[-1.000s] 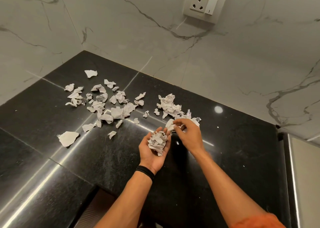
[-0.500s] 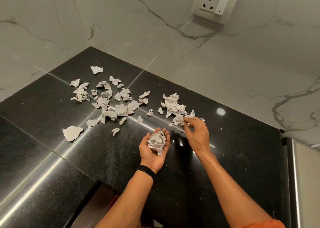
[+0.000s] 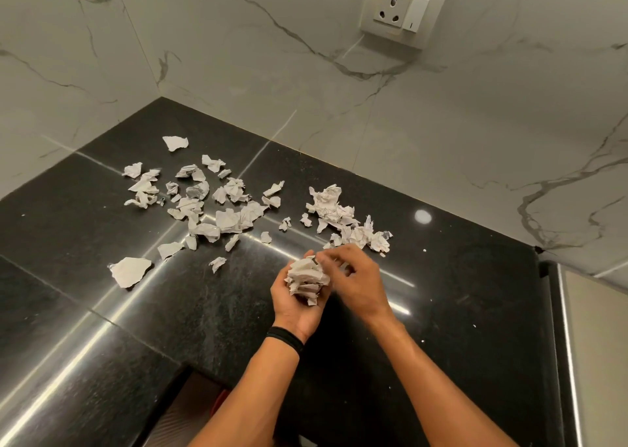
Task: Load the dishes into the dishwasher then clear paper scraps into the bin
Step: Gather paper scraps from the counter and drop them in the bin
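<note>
Nearest the camera, two bare forearms reached out over the black polished worktop [image 3: 458,276]. The left wrist wore a dark band [image 3: 286,338]. The left hand [image 3: 299,302] was turned palm-up and cupped, fingers curled around a gathered wad of paper scraps [image 3: 307,278] sitting in the palm. The right hand [image 3: 353,276] came in from the right, palm down, its fingertips [image 3: 321,259] touching the top of that wad; whether it pinched a scrap of its own could not be told, as the fingers were blurred.

Just beyond the right hand lay a crumpled cluster of scraps [image 3: 346,219] on the worktop, its nearest pieces almost under the knuckles. Off to the left, well apart from the hands, a wider scatter of torn pieces [image 3: 217,208] spread across the dark stone, with one large flat scrap [image 3: 131,271] nearest the front edge and a lone piece [image 3: 175,143] farthest back, near the corner.

Behind it all rose the white marble-veined wall [image 3: 238,73], meeting in a corner at the left, and high on the right sat a socket and switch plate [image 3: 402,13]. A pale round glare [image 3: 422,216] shone on the worktop to the right of the scraps.
</note>
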Demonstrator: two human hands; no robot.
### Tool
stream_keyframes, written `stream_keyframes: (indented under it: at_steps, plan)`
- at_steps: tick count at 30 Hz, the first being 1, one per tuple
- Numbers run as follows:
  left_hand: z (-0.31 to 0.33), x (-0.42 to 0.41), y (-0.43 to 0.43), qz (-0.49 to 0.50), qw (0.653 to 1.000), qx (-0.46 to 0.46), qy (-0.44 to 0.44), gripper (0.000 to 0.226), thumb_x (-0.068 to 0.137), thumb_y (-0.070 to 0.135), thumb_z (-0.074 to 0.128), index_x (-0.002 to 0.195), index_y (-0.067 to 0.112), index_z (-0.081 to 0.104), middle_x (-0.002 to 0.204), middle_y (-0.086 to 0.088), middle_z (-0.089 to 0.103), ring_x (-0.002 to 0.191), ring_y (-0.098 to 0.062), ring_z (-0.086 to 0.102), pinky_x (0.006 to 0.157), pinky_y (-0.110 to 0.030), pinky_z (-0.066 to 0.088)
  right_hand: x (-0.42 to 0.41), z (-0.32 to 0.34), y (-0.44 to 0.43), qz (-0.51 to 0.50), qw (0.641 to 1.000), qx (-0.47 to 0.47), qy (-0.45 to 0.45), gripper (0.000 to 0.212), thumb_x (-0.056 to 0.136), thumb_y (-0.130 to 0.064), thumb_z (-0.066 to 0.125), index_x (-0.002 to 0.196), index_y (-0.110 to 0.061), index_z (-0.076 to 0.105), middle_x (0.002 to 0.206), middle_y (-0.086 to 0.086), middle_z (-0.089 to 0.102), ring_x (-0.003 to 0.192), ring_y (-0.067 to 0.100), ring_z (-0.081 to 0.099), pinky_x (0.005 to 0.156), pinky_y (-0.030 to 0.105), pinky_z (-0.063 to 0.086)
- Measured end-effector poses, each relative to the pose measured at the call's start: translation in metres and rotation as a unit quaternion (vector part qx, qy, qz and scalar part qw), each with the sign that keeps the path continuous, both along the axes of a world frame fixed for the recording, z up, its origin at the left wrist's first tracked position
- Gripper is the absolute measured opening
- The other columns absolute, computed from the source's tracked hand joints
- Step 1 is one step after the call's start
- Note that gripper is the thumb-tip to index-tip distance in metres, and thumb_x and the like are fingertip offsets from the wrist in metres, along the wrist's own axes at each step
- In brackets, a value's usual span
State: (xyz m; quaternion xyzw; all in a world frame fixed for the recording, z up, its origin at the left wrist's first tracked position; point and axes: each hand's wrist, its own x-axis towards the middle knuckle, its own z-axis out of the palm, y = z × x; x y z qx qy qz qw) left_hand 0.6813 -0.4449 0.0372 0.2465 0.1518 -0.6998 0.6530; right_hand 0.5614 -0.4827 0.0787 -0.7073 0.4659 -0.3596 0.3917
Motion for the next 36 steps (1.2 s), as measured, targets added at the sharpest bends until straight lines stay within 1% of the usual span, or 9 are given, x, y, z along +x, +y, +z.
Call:
stream_keyframes:
  at_steps: [2, 6, 11, 15, 20, 23, 27, 31, 36]
  plan:
    - [-0.001, 0.005, 0.001, 0.009, 1.000, 0.001, 0.006, 0.041, 0.092, 0.033, 0.053, 0.118, 0.005, 0.068, 0.118, -0.020, 0.068, 0.104, -0.032, 0.068, 0.089, -0.040, 0.057, 0.001, 0.000, -0.016, -0.051, 0.999, 0.009, 0.004, 0.009, 0.095, -0.036, 0.070, 0.098, -0.030, 0.076, 0.094, -0.011, 0.068, 0.086, 0.007, 0.064, 0.077, 0.033, 0.055]
    - [0.000, 0.015, 0.004, 0.025, 1.000, 0.017, 0.005, 0.045, 0.098, 0.034, 0.047, 0.121, 0.001, 0.067, 0.125, -0.023, 0.067, 0.113, -0.032, 0.066, 0.100, -0.042, 0.053, 0.005, -0.016, -0.057, 0.002, 0.980, -0.033, 0.196, 0.024, 0.096, -0.016, 0.068, 0.119, -0.019, 0.074, 0.113, -0.005, 0.068, 0.081, 0.000, 0.061, 0.081, 0.022, 0.052]
    - [-0.001, 0.026, 0.006, 0.041, 0.999, 0.034, -0.011, 0.045, 0.098, 0.034, 0.047, 0.120, 0.000, 0.066, 0.118, -0.022, 0.069, 0.106, -0.032, 0.069, 0.105, -0.042, 0.048, 0.020, -0.042, -0.073, 0.105, 0.916, -0.109, 0.371, 0.024, 0.097, -0.009, 0.057, 0.113, -0.011, 0.074, 0.105, 0.007, 0.064, 0.098, 0.028, 0.061, 0.083, 0.040, 0.049]
    - [-0.001, 0.029, 0.005, 0.052, 0.998, 0.041, -0.015, 0.043, 0.097, 0.034, 0.049, 0.114, 0.000, 0.069, 0.115, -0.021, 0.070, 0.101, -0.032, 0.071, 0.105, -0.041, 0.048, 0.015, -0.051, -0.064, 0.058, 0.936, -0.101, 0.332, 0.013, 0.096, -0.011, 0.062, 0.099, -0.013, 0.075, 0.093, 0.002, 0.066, 0.089, 0.022, 0.061, 0.074, 0.030, 0.043]
    - [-0.004, 0.024, -0.003, 0.037, 0.998, 0.040, -0.029, 0.045, 0.098, 0.034, 0.047, 0.121, 0.001, 0.066, 0.117, -0.022, 0.070, 0.102, -0.032, 0.071, 0.100, -0.041, 0.051, 0.003, -0.033, -0.047, -0.081, 0.989, 0.121, 0.009, 0.013, 0.088, -0.011, 0.077, 0.095, -0.022, 0.076, 0.090, -0.008, 0.076, 0.087, 0.008, 0.070, 0.084, 0.029, 0.058]
    - [-0.003, 0.018, -0.004, 0.013, 0.999, 0.020, -0.034, 0.042, 0.098, 0.033, 0.047, 0.119, 0.003, 0.068, 0.115, -0.021, 0.069, 0.102, -0.033, 0.068, 0.095, -0.040, 0.050, 0.005, -0.010, -0.038, -0.023, 0.984, 0.160, -0.074, 0.013, 0.086, -0.012, 0.081, 0.097, -0.017, 0.077, 0.093, -0.002, 0.078, 0.092, 0.013, 0.073, 0.086, 0.027, 0.059]
    - [-0.005, 0.012, -0.007, -0.010, 0.999, 0.017, -0.037, 0.041, 0.098, 0.034, 0.047, 0.111, 0.007, 0.075, 0.111, -0.017, 0.069, 0.095, -0.028, 0.067, 0.091, -0.037, 0.046, 0.008, -0.010, -0.028, 0.013, 0.990, 0.140, -0.027, 0.015, 0.082, -0.016, 0.084, 0.094, -0.022, 0.078, 0.093, -0.005, 0.077, 0.090, 0.013, 0.072, 0.084, 0.032, 0.058]
    - [-0.003, 0.013, -0.007, -0.004, 1.000, 0.010, -0.026, 0.044, 0.095, 0.032, 0.050, 0.121, 0.002, 0.068, 0.126, -0.023, 0.066, 0.113, -0.034, 0.065, 0.108, -0.042, 0.045, 0.002, -0.017, -0.043, -0.106, 0.984, 0.127, -0.065, 0.009, 0.089, -0.012, 0.078, 0.093, -0.020, 0.077, 0.089, -0.005, 0.076, 0.085, 0.010, 0.071, 0.083, 0.035, 0.060]
    - [-0.003, 0.015, -0.005, 0.013, 0.999, 0.028, -0.013, 0.044, 0.097, 0.032, 0.049, 0.113, -0.001, 0.072, 0.122, -0.023, 0.068, 0.116, -0.035, 0.063, 0.115, -0.044, 0.040, -0.003, -0.024, -0.081, -0.050, 0.967, -0.004, 0.251, 0.023, 0.093, -0.020, 0.069, 0.114, -0.027, 0.075, 0.110, -0.008, 0.074, 0.097, 0.015, 0.068, 0.089, 0.040, 0.056]
